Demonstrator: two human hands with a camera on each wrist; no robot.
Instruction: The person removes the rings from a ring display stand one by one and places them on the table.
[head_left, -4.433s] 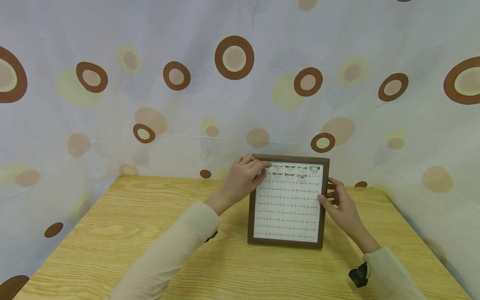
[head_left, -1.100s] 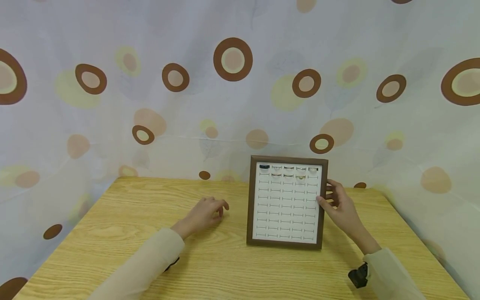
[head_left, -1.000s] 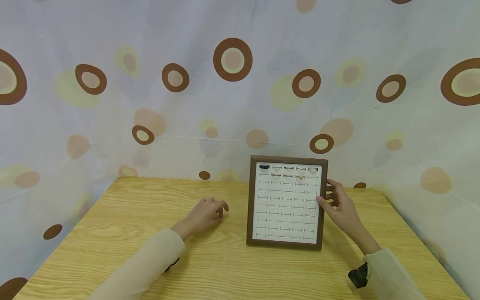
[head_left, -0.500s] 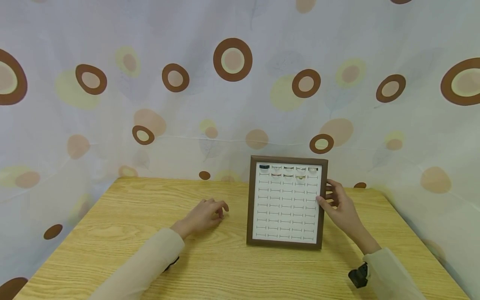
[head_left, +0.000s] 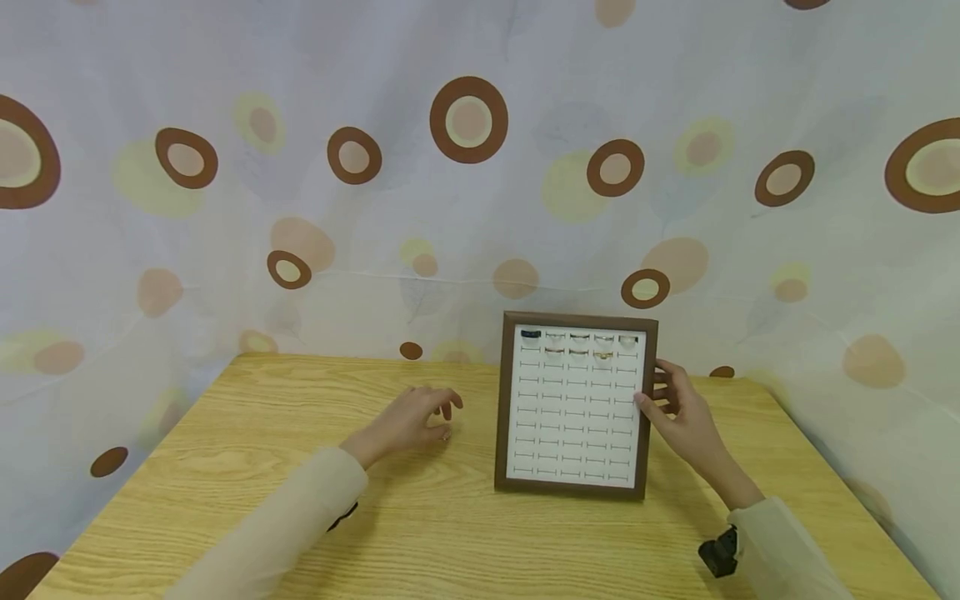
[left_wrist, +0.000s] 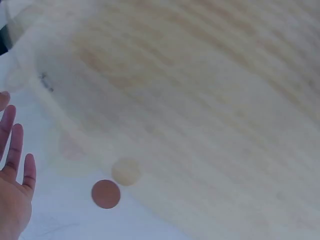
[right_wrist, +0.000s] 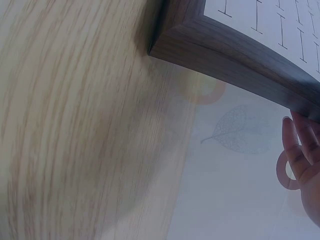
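Note:
A brown-framed ring display board [head_left: 573,417] stands upright on the table, its white face lined with rows of slits. Several rings fill the top row, a black one [head_left: 530,334] at its left end, and a gold one [head_left: 602,356] sits in the second row. My right hand [head_left: 690,421] grips the right side of the frame, thumb on the front and fingers behind. Left of the board, my left hand [head_left: 408,421] hovers low over the table, fingers spread. By its thumb tip lies a small ring [left_wrist: 45,81], seen on the wood in the left wrist view.
The wooden table [head_left: 300,400] carries the board right of its middle. Close behind its back edge hangs a pale curtain [head_left: 420,217] with brown circles, which also closes off both sides. A black wrist camera [head_left: 718,552] hangs under the right sleeve.
My left hand left the top-left slot, where the black ring now shows, and came down to the table on the left. Just now its fingers have spread and lifted slightly. The right hand stayed put.

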